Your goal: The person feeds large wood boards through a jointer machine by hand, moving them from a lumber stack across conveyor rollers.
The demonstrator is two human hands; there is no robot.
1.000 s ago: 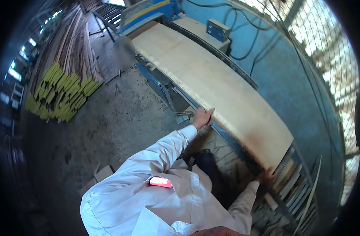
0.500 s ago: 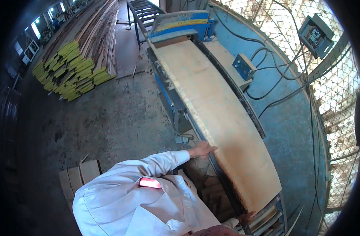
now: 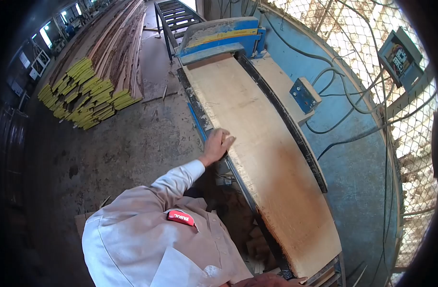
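Observation:
A long, wide wooden board lies on the machine bed, its near part stained brown. My left hand is at the board's left edge, with its fingers curled over the rim and the thumb on the top face. At the bottom edge of the view, my right hand is at the board's near end; only a small part shows, and its grip is hidden. The far end of the board meets the blue machine head with a yellow stripe.
Rollers show past the board's near end. A control box stands right of the bed, near hanging cables and an open electrical box by the mesh. Stacked planks with yellow ends lie at the left. A roller conveyor stands beyond the machine.
My left hand has moved forward along the board's edge, and its fingers are now more curled. My right hand has slipped mostly out of view at the bottom. The camera view has shifted slightly.

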